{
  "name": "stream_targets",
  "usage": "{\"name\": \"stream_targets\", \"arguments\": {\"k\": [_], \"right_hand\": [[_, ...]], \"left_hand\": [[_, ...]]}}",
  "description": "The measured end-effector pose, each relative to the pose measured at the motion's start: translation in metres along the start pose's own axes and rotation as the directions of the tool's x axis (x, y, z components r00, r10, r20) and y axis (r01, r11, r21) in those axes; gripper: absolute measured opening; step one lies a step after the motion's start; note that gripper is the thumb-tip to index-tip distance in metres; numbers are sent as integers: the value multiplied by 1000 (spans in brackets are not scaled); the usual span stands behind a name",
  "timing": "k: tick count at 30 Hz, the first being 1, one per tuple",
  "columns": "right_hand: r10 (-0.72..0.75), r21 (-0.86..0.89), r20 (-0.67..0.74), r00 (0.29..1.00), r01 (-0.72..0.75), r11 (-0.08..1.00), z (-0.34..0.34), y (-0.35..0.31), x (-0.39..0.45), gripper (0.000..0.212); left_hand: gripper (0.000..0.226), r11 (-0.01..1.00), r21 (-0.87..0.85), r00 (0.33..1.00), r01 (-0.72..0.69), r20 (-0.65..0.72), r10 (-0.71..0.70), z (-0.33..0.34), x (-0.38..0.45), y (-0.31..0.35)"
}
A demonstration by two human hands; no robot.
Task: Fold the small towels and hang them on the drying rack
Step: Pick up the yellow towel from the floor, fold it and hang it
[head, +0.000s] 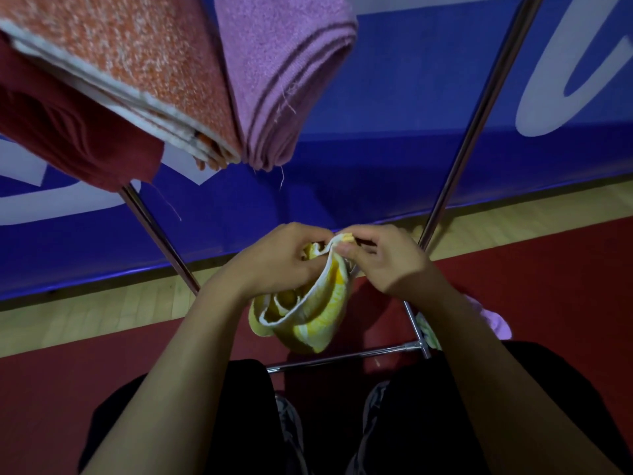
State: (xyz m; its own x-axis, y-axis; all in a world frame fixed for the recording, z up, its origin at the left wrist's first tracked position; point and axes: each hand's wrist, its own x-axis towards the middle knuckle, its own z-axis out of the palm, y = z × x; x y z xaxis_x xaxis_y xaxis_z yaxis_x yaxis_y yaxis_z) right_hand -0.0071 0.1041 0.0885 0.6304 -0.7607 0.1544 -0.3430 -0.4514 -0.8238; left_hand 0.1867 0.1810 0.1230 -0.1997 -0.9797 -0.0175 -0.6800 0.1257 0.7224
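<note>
Grip: we hold one yellow towel [308, 313] in both hands; left hand [274, 262] curled round its bunched upper part, right hand [383, 258] pinching the white hem between thumb and forefinger, the two hands nearly touching at the top edge

Item in hand: yellow and white, small, hanging crumpled below the grip; no clean fold visible yet, so we judge it at the stage of finding an edge or corner

Above and to the left of the grip, hung over the drying rack [479, 108]:
- maroon towel [68, 132], furthest left, draped
- orange towel [130, 63], folded in layers, white border showing
- purple towel [284, 73], folded in layers, just beside the orange one, loose threads hanging

Below and to the right of the grip: a pale purple cloth [493, 320] and a bit of light patterned cloth by the rack's lower bar, partly hidden behind the right forearm; we cannot tell whether these are more towels waiting

Behind the grip: blue banner [376, 138], wooden and red floor

Progress, as we judge it: three hung, one in hand unfolded, perhaps more to come; the rail to the right of the purple towel looks free for the next
</note>
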Motion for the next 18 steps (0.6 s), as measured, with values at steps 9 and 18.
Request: {"name": "stream_targets", "arguments": {"k": [9, 18], "right_hand": [[40, 83, -245, 969, -20, 996, -21, 10, 8, 36], [63, 56, -389, 919, -45, 997, -38, 22, 3, 36]], "left_hand": [[25, 992, 3, 975, 127, 183, -126, -27, -10, -23], [17, 933, 115, 885, 340, 297, -359, -37, -20, -45]]}}
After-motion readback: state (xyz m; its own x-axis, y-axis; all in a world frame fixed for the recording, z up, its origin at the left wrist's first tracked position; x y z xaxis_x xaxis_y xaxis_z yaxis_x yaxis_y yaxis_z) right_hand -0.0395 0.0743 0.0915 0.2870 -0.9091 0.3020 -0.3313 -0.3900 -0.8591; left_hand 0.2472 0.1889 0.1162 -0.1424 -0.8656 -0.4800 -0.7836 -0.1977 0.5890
